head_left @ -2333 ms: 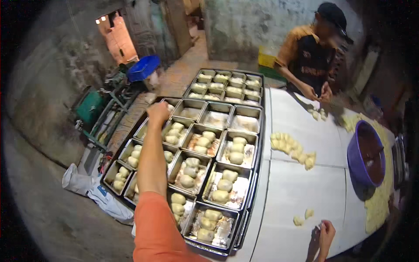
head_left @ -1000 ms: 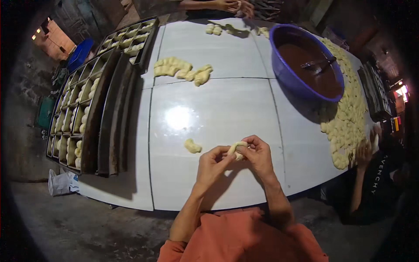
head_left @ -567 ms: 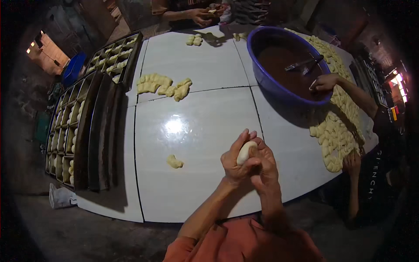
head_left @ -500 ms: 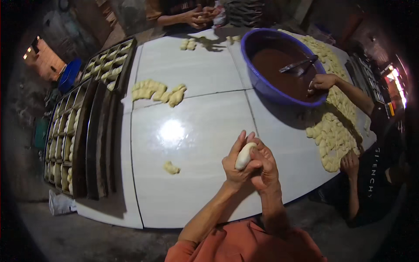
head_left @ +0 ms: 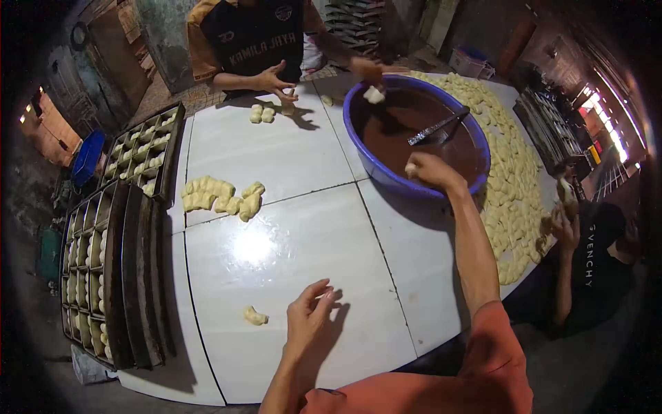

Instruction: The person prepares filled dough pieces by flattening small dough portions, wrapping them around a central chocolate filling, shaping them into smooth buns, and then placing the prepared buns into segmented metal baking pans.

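My right hand (head_left: 434,171) reaches over the near rim of a purple tub (head_left: 379,181) filled with brown paste (head_left: 407,127). Its fingers are closed, and a small part of a pale dough piece (head_left: 412,168) shows at their tips. Above the white tabletop my left hand (head_left: 310,314) is held with fingers apart and nothing in it. Left of that hand lies a small curved dough piece (head_left: 256,316). A dark-handled flat spatula (head_left: 438,127) rests in the paste.
Joined dough lumps (head_left: 221,196) lie at the table's left, and many dough pieces (head_left: 514,186) cover its right side. Sectioned trays (head_left: 86,265) of dough stand at the left edge. A co-worker's hand (head_left: 365,71) holds dough over the tub's far side; another person sits right.
My hands have parted: the right has gone forward to the tub, the left has moved left and opened. The person across has leaned in and reached over the tub. The view has shifted.
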{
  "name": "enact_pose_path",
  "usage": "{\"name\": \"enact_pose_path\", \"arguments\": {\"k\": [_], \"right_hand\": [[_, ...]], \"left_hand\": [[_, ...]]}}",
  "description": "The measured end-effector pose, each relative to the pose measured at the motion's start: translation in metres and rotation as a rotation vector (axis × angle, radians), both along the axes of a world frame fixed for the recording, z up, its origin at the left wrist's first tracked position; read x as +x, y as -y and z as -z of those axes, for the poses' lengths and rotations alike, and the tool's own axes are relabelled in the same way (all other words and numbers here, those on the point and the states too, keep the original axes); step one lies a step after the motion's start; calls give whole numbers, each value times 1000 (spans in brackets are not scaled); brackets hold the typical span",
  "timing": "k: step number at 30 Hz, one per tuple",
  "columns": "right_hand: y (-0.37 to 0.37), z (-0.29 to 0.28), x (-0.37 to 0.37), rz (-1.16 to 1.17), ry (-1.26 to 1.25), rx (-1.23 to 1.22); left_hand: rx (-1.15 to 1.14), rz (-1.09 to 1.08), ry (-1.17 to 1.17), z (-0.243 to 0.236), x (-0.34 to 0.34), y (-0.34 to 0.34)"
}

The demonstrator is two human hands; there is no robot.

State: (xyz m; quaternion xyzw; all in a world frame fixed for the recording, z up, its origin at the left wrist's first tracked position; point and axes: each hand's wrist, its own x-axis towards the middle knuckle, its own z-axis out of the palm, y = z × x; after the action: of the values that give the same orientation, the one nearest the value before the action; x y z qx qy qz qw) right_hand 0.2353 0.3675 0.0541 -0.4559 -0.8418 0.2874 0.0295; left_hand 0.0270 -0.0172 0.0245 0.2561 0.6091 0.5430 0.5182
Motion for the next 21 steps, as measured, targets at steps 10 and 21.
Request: {"name": "enact_pose_path", "arguments": {"k": [10,21], "right_hand": [[24,-28,-17,55,-202,-217],[209,7,-66,291,-1272,-878]], "left_hand": [[-36,86,83,40,6,-4],[193,-94,562,-5,39,-69]]}}
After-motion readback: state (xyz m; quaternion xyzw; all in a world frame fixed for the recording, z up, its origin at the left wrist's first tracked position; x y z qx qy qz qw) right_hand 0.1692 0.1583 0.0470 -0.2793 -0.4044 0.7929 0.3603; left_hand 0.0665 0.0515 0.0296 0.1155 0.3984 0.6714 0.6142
